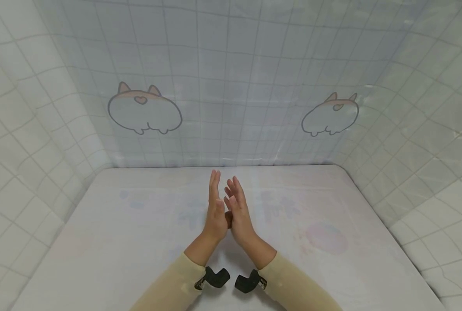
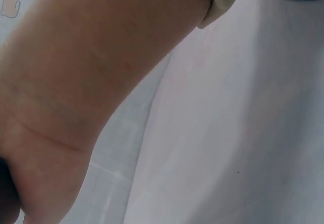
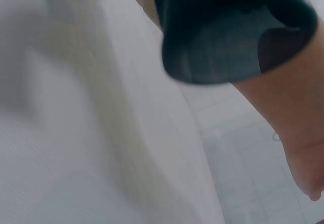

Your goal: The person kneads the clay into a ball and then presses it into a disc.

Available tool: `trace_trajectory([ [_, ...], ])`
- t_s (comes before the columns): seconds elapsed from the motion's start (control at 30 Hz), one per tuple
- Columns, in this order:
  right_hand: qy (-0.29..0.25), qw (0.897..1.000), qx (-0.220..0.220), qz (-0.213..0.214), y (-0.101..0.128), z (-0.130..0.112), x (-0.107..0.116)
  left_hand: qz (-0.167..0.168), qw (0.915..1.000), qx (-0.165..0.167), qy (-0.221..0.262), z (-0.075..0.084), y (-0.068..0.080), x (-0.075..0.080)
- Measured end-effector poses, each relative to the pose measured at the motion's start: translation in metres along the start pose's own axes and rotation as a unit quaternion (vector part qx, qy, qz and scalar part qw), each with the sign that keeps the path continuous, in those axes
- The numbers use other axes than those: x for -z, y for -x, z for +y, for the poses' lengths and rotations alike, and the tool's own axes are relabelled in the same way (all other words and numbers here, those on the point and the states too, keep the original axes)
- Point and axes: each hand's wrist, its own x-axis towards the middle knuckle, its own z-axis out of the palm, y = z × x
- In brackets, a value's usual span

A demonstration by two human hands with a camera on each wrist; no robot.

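Between the two palms sits a small, dark brown, rounded lump point(image 1: 228, 219), mostly covered by the hands. My left hand point(image 1: 216, 211) presses it from the left with fingers straight and pointing away from me. From the other side my right hand point(image 1: 240, 214) presses against it, its fingers extended and slightly spread. The fingertips of the two hands stand apart. In the left wrist view, the lump's dark edge point(image 2: 7, 196) shows beside the heel of the left hand point(image 2: 50, 183). Only the wrist and heel of the right hand point(image 3: 306, 168) appear in the right wrist view.
A white table point(image 1: 118, 242) with faint pastel prints lies under the hands. Behind it hangs a gridded curtain point(image 1: 234, 86) with cartoon animal drawings, and similar sheets enclose both sides. Black wrist cameras point(image 1: 217, 277) stick out from the beige sleeves point(image 1: 172, 285).
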Motion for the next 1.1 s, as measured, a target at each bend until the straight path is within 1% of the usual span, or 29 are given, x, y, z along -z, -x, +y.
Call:
trace_trajectory([
  [0.1, 0.016, 1.000, 0.002, 0.010, -0.002, -0.002, 0.004, -0.003, 1.0000, -0.001, -0.001, 0.002, -0.001, 0.004],
  [0.17, 0.026, 1.000, 0.001, 0.016, -0.004, -0.004, 0.009, -0.007, 0.9999, 0.004, -0.007, 0.003, 0.000, 0.008],
  [0.27, 0.041, 0.999, -0.016, 0.029, -0.008, -0.011, 0.018, -0.016, 0.9992, 0.027, -0.025, 0.002, 0.002, 0.015],
  [0.4, 0.062, 0.996, -0.047, 0.042, -0.014, -0.022, 0.030, -0.032, 0.9952, 0.069, -0.061, 0.002, 0.005, 0.028],
  [0.57, 0.097, 0.993, -0.059, 0.040, -0.022, -0.034, 0.050, -0.062, 0.9862, 0.094, -0.121, 0.001, 0.004, 0.050],
  [0.67, 0.120, 0.990, -0.062, 0.034, -0.024, -0.039, 0.065, -0.084, 0.9767, 0.109, -0.165, 0.000, 0.001, 0.066],
  [0.73, 0.140, 0.988, -0.061, 0.025, -0.024, -0.042, 0.077, -0.099, 0.9683, 0.121, -0.195, 0.000, 0.001, 0.077],
  [0.8, 0.177, 0.982, -0.057, 0.013, -0.025, -0.042, 0.088, -0.118, 0.9595, 0.132, -0.220, 0.001, 0.000, 0.087],
  [0.87, 0.223, 0.973, -0.056, -0.003, -0.026, -0.042, 0.099, -0.136, 0.9503, 0.136, -0.245, 0.001, 0.000, 0.097],
  [0.97, 0.296, 0.953, -0.060, -0.028, -0.029, -0.042, 0.112, -0.162, 0.9346, 0.132, -0.288, -0.002, 0.001, 0.110],
  [1.1, 0.370, 0.922, -0.104, -0.041, -0.030, -0.045, 0.125, -0.183, 0.9148, 0.123, -0.338, -0.007, 0.003, 0.125],
])
